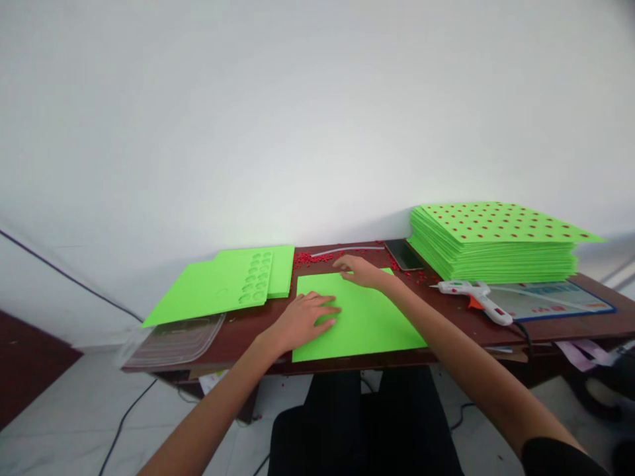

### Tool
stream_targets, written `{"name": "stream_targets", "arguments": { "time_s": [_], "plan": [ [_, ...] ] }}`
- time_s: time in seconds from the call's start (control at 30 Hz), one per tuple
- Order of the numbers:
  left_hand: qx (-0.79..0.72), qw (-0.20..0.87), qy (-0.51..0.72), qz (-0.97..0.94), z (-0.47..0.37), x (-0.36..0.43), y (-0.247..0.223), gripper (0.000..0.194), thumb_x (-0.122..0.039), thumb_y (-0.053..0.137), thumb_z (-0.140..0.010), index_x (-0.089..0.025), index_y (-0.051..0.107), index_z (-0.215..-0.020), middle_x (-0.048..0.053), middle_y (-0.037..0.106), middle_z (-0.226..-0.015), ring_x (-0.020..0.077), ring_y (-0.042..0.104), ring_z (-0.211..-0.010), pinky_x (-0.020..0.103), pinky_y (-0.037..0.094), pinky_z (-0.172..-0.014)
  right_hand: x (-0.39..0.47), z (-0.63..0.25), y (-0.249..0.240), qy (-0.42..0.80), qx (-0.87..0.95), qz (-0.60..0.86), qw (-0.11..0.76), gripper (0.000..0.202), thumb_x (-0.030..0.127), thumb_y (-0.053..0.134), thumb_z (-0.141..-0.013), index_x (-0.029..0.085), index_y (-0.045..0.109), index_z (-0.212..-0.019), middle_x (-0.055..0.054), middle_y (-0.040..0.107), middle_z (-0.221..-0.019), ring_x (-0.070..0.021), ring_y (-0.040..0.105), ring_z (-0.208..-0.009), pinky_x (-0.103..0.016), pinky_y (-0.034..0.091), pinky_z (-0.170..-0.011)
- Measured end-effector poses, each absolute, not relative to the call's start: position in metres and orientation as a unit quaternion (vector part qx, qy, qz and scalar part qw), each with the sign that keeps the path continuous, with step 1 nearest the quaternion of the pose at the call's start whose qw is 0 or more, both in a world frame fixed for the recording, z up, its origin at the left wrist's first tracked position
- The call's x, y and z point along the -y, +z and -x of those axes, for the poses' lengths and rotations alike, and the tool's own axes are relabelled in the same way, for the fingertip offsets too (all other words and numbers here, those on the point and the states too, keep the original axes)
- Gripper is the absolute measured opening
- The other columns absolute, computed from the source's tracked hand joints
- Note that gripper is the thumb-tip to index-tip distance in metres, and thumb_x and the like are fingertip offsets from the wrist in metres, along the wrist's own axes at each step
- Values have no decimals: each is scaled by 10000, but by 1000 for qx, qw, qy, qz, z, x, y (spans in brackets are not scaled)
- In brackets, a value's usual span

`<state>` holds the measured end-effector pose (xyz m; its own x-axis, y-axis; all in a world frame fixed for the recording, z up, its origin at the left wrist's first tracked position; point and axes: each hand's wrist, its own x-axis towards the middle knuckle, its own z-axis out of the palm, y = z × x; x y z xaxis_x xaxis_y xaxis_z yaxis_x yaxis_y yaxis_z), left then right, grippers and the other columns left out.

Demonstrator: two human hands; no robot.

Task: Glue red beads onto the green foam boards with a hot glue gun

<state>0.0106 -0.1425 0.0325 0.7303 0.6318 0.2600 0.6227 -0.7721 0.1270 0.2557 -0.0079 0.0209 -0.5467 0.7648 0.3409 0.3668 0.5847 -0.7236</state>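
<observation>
1. Black-clad legs (335, 423) show beneath the brown table (248, 334).
2. Green sheet (370, 320) lies flat on the table.
3. Left hand (306, 320) rests on the sheet's left part, fingers spread.
4. Right hand (366, 272) is over its far edge, fingers bent; I cannot tell whether they pinch anything.
5. Red bits (310, 259) lie beyond; a glue gun (459, 287) lies right.

dark phone (404, 255) lying near white wall (317, 119)
</observation>
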Motion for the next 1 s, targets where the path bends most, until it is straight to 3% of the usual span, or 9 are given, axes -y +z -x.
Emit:
{"name": "stream_targets", "arguments": {
  "time_s": [0.1, 0.2, 0.33, 0.53, 1.0],
  "plan": [
    [-328, 3, 179, -928, -30, 95, 31, 270, -326, 495, -1028, -219, 741, -1051, 59, 728, -1071, 216, 629, -1012, 407, 457, -999, 13, -275, 10, 213, 870, 315, 314, 343, 141, 682, -820, 236, 730, -1146, -85, 698, -1278, -275, 623, -1224, -486, 440, -1110],
    [-310, -13, 193, -931, -45, 52, 23, 219, -251, 524, -1004, -190, 731, -1044, 66, 710, -1010, 214, 617, -981, 386, 479, -948, 15, -288, -1, 138, 890, 328, 285, 378, 122, 610, -884, 250, 709, -1225, -91, 633, -1397, -287, 572, -1310, -515, 405, -1145],
    [-285, 27, 228, -930, -44, 25, 8, 212, -213, 529, -994, -201, 721, -1083, 67, 675, -1059, 203, 602, -1019, 371, 482, -965, 9, -301, -10, 126, 891, 343, 268, 440, 125, 550, -930, 259, 653, -1336, -94, 605, -1432, -269, 550, -1336, -506, 410, -1150],
    [-251, 103, 232, -934, -32, 13, 2, 251, -222, 512, -1020, -218, 720, -1159, 75, 668, -1157, 201, 607, -1106, 377, 486, -1002, 2, -313, -10, 141, 890, 339, 271, 401, 174, 549, -954, 269, 659, -1328, -95, 610, -1408, -265, 560, -1324, -507, 441, -1134],
    [-266, 164, 260, -914, -26, 13, 2, 341, -96, 494, -984, -237, 736, -1179, 48, 700, -1227, 170, 656, -1128, 375, 512, -1039, 10, -314, -8, 154, 881, 362, 264, 420, 157, 515, -956, 258, 628, -1347, -88, 597, -1415, -252, 563, -1325, -490, 440, -1152]
  ]
}}
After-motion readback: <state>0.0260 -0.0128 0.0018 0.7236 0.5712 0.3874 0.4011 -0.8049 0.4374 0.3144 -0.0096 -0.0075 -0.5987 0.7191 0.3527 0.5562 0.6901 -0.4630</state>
